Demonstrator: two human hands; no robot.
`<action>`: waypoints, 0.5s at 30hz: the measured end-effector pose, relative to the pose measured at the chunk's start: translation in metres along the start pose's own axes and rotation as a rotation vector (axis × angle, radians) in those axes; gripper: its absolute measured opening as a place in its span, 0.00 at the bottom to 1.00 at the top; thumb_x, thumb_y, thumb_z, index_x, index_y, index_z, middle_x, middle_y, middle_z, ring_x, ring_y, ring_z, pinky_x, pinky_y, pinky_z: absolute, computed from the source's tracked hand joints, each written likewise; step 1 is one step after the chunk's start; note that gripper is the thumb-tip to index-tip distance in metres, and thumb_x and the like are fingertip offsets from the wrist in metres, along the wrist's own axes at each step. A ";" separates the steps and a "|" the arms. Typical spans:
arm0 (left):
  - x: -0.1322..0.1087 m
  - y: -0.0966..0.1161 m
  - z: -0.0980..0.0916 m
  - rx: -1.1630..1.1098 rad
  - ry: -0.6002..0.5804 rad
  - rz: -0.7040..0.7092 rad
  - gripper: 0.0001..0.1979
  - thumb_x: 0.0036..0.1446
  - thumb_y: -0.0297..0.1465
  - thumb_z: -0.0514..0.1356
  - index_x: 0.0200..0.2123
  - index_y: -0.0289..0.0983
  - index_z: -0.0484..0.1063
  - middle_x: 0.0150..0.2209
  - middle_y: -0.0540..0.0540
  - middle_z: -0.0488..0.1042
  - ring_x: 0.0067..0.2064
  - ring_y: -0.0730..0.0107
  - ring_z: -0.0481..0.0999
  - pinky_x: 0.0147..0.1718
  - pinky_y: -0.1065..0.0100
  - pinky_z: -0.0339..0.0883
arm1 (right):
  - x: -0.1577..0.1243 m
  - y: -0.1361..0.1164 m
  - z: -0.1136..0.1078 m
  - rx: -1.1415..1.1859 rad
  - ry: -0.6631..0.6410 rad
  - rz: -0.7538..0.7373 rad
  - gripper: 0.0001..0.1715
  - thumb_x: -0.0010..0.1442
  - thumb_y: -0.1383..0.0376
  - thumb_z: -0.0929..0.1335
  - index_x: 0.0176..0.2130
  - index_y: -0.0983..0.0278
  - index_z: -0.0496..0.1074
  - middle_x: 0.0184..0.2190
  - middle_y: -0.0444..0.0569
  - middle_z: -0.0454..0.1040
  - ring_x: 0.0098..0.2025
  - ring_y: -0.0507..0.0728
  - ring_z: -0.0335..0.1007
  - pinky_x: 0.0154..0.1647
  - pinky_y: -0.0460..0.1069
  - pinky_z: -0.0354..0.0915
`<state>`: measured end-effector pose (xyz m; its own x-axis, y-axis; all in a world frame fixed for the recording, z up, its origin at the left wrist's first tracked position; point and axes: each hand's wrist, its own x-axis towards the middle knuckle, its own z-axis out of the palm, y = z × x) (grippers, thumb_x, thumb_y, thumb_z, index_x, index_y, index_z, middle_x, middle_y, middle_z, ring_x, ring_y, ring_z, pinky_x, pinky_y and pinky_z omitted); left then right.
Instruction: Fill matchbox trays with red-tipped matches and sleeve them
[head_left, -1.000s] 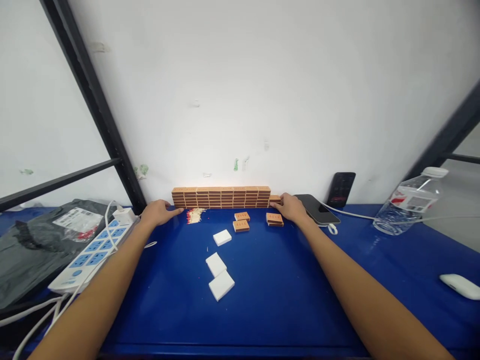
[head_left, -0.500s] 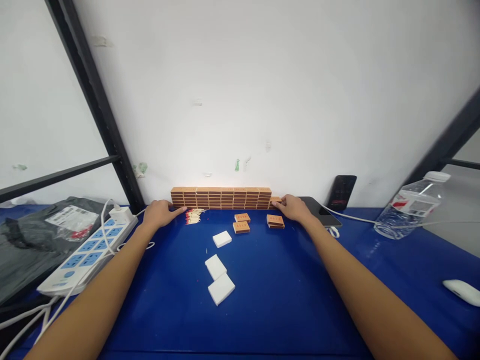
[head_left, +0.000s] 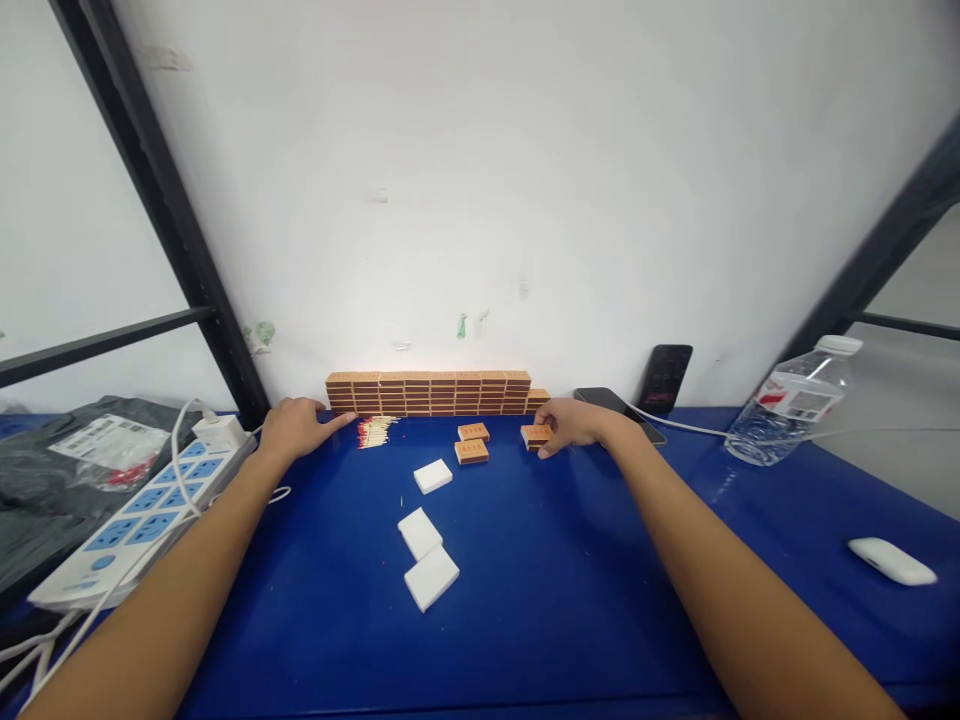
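Against the wall stands a long row of stacked matchboxes [head_left: 431, 395], brown striking sides facing me. At its left end rests my left hand [head_left: 296, 428], thumb stretched out and apart from the fingers, holding nothing. My right hand [head_left: 571, 422] pinches a matchbox [head_left: 534, 436] on the table, just in front of the row's right end. Behind it, a single lower matchbox [head_left: 538, 398] adjoins the row. Two more matchboxes [head_left: 472, 452] lie in front of the middle. Loose red-tipped matches [head_left: 375, 432] are heaped near my left thumb.
Three flat white blocks [head_left: 433, 477] lie on the blue table [head_left: 525, 600]. To the left are a power strip [head_left: 146, 520] with cables and a grey plastic bag [head_left: 45, 480]. On the right are a phone [head_left: 666, 378], a water bottle [head_left: 795, 405] and a white oval object [head_left: 892, 561].
My right hand has left the low matchbox at the row's right end, come toward me and closed on the matchbox in front. My left hand stays at the left end. The view shifted slightly.
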<state>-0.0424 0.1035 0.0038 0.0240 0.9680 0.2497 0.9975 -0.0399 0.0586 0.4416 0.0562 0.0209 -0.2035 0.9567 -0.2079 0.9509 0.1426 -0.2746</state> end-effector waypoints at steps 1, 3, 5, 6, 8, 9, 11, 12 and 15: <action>0.000 0.000 0.000 -0.002 0.003 0.002 0.47 0.58 0.71 0.50 0.45 0.34 0.86 0.47 0.29 0.85 0.52 0.34 0.81 0.45 0.53 0.71 | -0.001 0.001 -0.001 -0.008 0.011 0.002 0.26 0.45 0.54 0.81 0.42 0.59 0.79 0.45 0.51 0.82 0.47 0.66 0.78 0.43 0.53 0.70; -0.001 -0.001 -0.001 -0.006 0.009 0.003 0.47 0.59 0.70 0.50 0.46 0.34 0.86 0.47 0.29 0.85 0.52 0.34 0.81 0.45 0.54 0.71 | -0.003 0.005 -0.004 -0.007 0.032 0.018 0.25 0.45 0.55 0.81 0.42 0.59 0.79 0.45 0.51 0.82 0.47 0.66 0.78 0.44 0.53 0.70; -0.001 -0.002 -0.001 -0.008 0.008 -0.003 0.46 0.59 0.69 0.51 0.46 0.34 0.86 0.47 0.30 0.85 0.52 0.35 0.81 0.45 0.55 0.71 | -0.004 0.013 -0.007 0.017 0.075 0.044 0.24 0.47 0.55 0.81 0.43 0.60 0.80 0.46 0.51 0.82 0.48 0.66 0.78 0.44 0.53 0.70; -0.001 -0.001 -0.002 -0.007 0.006 -0.008 0.46 0.59 0.69 0.51 0.47 0.33 0.86 0.47 0.30 0.85 0.52 0.35 0.81 0.45 0.55 0.71 | -0.004 0.018 -0.008 0.036 0.118 0.056 0.24 0.49 0.55 0.80 0.44 0.60 0.80 0.46 0.51 0.83 0.48 0.65 0.78 0.45 0.53 0.70; -0.002 -0.001 -0.002 0.002 -0.003 -0.014 0.46 0.59 0.69 0.50 0.48 0.33 0.86 0.47 0.30 0.85 0.52 0.35 0.81 0.44 0.55 0.71 | 0.000 0.028 -0.009 0.079 0.253 0.075 0.23 0.53 0.56 0.79 0.46 0.61 0.80 0.46 0.52 0.83 0.47 0.64 0.78 0.46 0.52 0.69; -0.002 -0.001 -0.003 0.007 -0.010 -0.017 0.46 0.60 0.69 0.50 0.48 0.33 0.85 0.48 0.30 0.84 0.53 0.35 0.81 0.44 0.55 0.71 | 0.003 0.033 -0.009 0.095 0.333 0.079 0.22 0.54 0.57 0.78 0.47 0.61 0.79 0.46 0.52 0.83 0.46 0.63 0.78 0.47 0.52 0.69; -0.001 0.000 -0.003 0.016 -0.023 -0.020 0.46 0.60 0.69 0.49 0.48 0.34 0.86 0.48 0.30 0.84 0.53 0.36 0.81 0.45 0.55 0.71 | 0.012 0.042 -0.005 0.106 0.487 0.081 0.19 0.56 0.59 0.77 0.47 0.63 0.79 0.46 0.53 0.82 0.44 0.62 0.77 0.47 0.53 0.69; -0.001 0.000 -0.003 0.019 -0.029 -0.020 0.46 0.60 0.68 0.49 0.48 0.34 0.86 0.49 0.31 0.85 0.53 0.36 0.81 0.45 0.56 0.70 | 0.017 0.046 -0.003 0.107 0.560 0.077 0.19 0.57 0.60 0.77 0.47 0.63 0.79 0.46 0.54 0.81 0.43 0.61 0.77 0.47 0.53 0.69; -0.001 0.001 -0.003 0.022 -0.035 -0.024 0.45 0.60 0.68 0.50 0.49 0.35 0.85 0.49 0.31 0.84 0.53 0.38 0.81 0.45 0.56 0.70 | 0.032 0.054 0.007 0.126 0.692 0.036 0.18 0.58 0.61 0.77 0.47 0.65 0.80 0.45 0.56 0.80 0.42 0.62 0.76 0.47 0.55 0.70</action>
<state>-0.0418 0.1014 0.0062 0.0017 0.9767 0.2145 0.9990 -0.0111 0.0428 0.4849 0.0924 -0.0066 0.0627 0.9077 0.4149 0.9115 0.1173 -0.3943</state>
